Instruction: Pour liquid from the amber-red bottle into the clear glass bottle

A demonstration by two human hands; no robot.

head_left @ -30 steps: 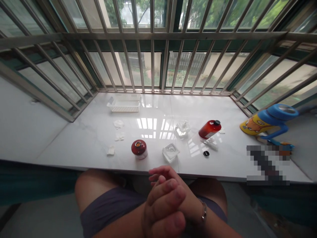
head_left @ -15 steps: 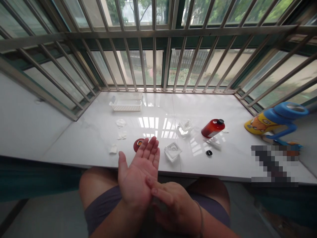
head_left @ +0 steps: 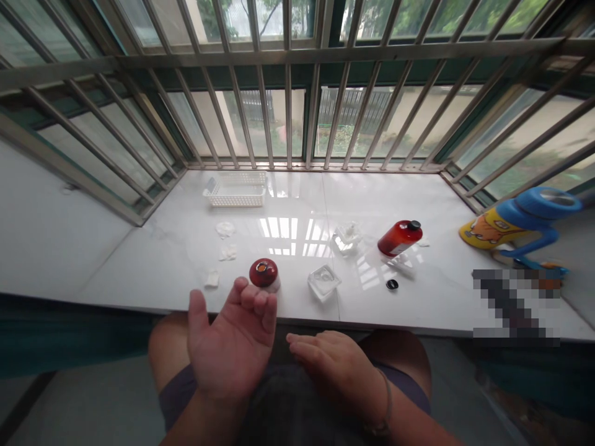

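My left hand (head_left: 232, 341) is palm up over my lap at the counter's edge, thumb out and fingers slightly curled, holding nothing. Just beyond its fingertips stands a dark red bottle (head_left: 263, 272) without a cap, its round mouth facing up. My right hand (head_left: 332, 362) hovers to the right, apart from the left, with its fingers stretched out together and nothing visible in it. A small clear square dish (head_left: 324, 283) lies in front of the right hand. Behind it is a second clear container (head_left: 346, 238) with something white in it.
A white perforated basket (head_left: 237, 197) sits at the back left. White crumpled pieces (head_left: 227, 252) lie left of the open bottle. To the right are a capped red bottle (head_left: 400, 238), a black cap (head_left: 392, 284) and a blue-yellow flask (head_left: 515, 217). Metal bars (head_left: 307, 59) enclose the counter.
My hands have come apart: the right fingers no longer touch the left palm. The left hand moved left and its fingers curled, uncovering the open red bottle.
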